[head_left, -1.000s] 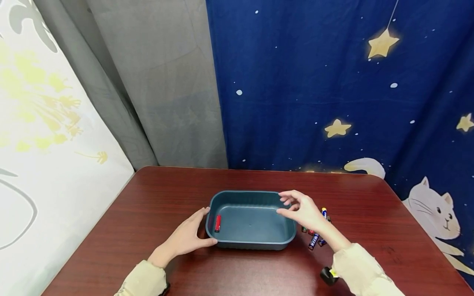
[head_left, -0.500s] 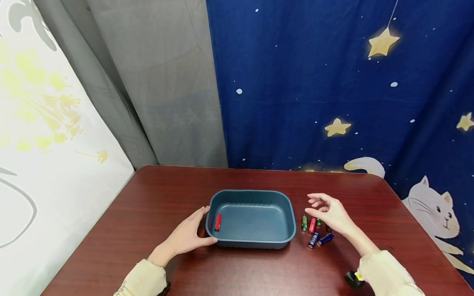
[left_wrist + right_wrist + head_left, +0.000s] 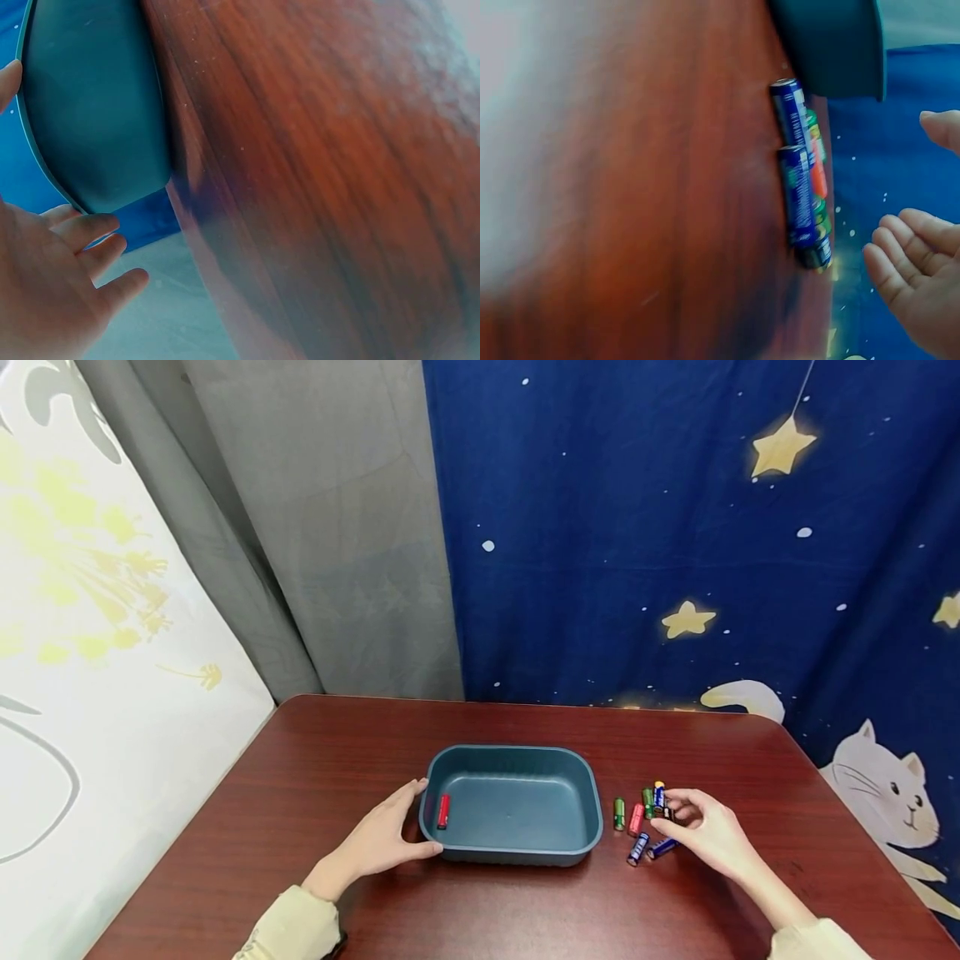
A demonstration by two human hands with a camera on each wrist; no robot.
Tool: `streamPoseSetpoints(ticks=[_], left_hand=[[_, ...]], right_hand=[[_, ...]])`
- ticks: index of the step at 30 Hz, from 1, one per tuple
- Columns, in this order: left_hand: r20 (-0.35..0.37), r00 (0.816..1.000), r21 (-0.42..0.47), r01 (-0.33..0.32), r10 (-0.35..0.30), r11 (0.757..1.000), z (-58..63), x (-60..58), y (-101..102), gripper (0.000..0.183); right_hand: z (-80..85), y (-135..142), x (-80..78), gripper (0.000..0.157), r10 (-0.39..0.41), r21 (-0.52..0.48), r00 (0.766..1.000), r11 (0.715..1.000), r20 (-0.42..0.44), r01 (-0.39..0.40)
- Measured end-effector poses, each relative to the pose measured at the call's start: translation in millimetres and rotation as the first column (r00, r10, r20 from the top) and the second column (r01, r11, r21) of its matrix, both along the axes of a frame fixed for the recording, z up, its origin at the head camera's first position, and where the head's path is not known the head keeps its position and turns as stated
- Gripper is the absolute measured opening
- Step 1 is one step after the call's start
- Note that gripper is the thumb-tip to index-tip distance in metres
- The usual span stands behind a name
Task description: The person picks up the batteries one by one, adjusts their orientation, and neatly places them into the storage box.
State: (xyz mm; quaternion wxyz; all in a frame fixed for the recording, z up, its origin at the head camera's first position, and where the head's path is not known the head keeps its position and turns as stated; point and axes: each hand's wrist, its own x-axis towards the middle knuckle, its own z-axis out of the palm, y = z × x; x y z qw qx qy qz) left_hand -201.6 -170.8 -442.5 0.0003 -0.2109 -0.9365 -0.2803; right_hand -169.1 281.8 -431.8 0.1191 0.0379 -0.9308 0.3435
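A dark teal plastic bin (image 3: 540,810) stands on the table with one red battery (image 3: 444,811) lying at its left end. My left hand (image 3: 375,839) rests against the bin's left side, fingers spread, thumb at the front corner. My right hand (image 3: 705,831) hovers at the right edge of a group of batteries, thumb and fingers apart. Nothing shows between them in the right wrist view. In the group lie a green battery (image 3: 618,814), a red-pink battery (image 3: 636,819), another green one, and blue batteries (image 3: 798,199). A dark battery (image 3: 668,814) is partly hidden by my right fingers.
The reddish-brown wooden table (image 3: 360,735) reaches back to a grey curtain (image 3: 337,568) and a blue starry curtain (image 3: 600,527). A white patterned cloth (image 3: 135,735) hangs along the left. The batteries lie just right of the bin.
My right hand has moved from over the bin's right end to the right and down to the batteries. The left hand has stayed at the bin. The red battery in the bin lies unmoved.
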Motion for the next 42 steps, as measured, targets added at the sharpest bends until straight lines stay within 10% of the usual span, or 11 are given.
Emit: streamPoseSetpoints(ticks=[14, 42], left_hand=[[-0.001, 1.000, -0.004, 0.001, -0.001, 1.000, 0.8, 0.5, 0.2, 0.098], [0.021, 1.000, 0.005, -0.003, 0.003, 1.000, 0.0, 0.7, 0.4, 0.099]], right_hand=[[-18.0, 13.2, 23.4, 0.065, -0.116, 0.137, 0.981, 0.986, 0.156, 0.094], [-26.8, -5.3, 20.0, 0.050, -0.190, 0.250, 0.973, 0.956, 0.133, 0.152]])
